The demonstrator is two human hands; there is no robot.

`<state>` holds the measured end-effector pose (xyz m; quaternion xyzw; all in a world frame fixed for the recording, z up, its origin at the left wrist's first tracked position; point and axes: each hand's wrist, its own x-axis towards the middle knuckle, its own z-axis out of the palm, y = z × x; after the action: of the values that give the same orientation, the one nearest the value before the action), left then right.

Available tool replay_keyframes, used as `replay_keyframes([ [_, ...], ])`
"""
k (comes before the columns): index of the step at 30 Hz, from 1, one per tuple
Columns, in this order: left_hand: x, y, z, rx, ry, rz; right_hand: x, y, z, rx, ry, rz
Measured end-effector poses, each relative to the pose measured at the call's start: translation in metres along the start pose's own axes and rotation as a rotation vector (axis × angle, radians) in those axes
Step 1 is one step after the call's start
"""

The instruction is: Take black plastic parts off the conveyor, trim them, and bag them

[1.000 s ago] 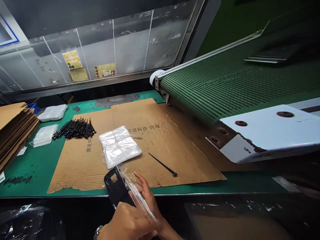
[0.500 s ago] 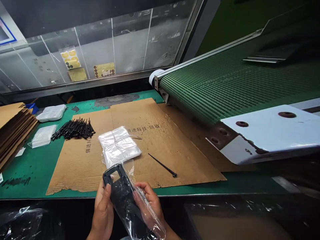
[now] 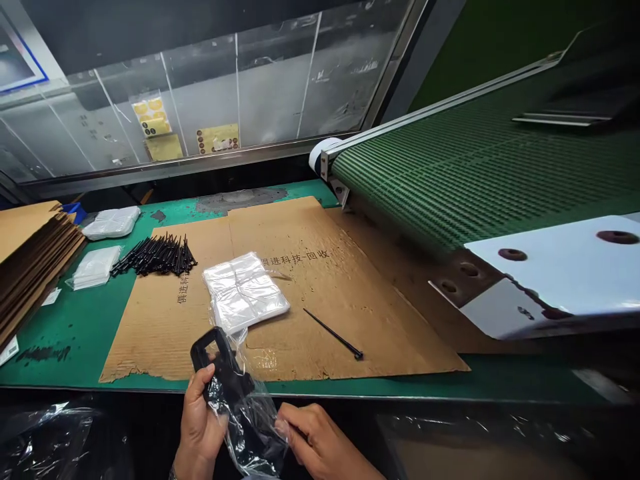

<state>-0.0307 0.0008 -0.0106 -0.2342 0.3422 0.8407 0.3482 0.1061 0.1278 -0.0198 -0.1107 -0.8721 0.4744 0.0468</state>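
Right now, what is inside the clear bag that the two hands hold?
A black plastic part sits partly inside the clear bag. Its end with the rectangular opening sticks out above the left hand. Crumpled film hides its lower end. The right hand pinches the bag.

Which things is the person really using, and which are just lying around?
In use: the left hand grips the black plastic part, partly inside the clear bag that the right hand pinches.
Just lying there: stack of clear bags, single black pin, pile of black pins, cardboard sheet, folded cardboard stack, conveyor belt.
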Motion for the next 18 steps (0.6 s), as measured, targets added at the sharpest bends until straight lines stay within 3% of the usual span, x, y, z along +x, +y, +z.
replay_keyframes([
  [2,0.0,-0.007,-0.001,0.08,0.052,0.153,-0.004,0.002,-0.012,-0.034,0.058,0.074],
  [4,-0.002,-0.013,-0.001,0.18,0.058,0.313,-0.005,0.004,-0.018,0.012,0.218,0.123],
  [6,-0.004,-0.018,-0.001,0.265,0.04,0.415,-0.004,0.002,-0.013,0.067,0.347,0.078],
  [8,-0.008,-0.022,0.0,0.289,0.016,0.439,0.0,-0.002,0.001,0.094,0.35,-0.031],
  [11,-0.015,-0.023,-0.001,0.193,0.019,0.347,0.011,-0.011,0.028,0.202,0.187,-0.101],
  [14,-0.016,-0.016,-0.004,0.09,0.045,0.203,0.022,-0.02,0.038,0.428,0.037,-0.054],
  [18,-0.014,-0.003,-0.013,0.138,-0.246,-0.176,0.026,-0.028,0.025,0.65,-0.242,0.022],
])
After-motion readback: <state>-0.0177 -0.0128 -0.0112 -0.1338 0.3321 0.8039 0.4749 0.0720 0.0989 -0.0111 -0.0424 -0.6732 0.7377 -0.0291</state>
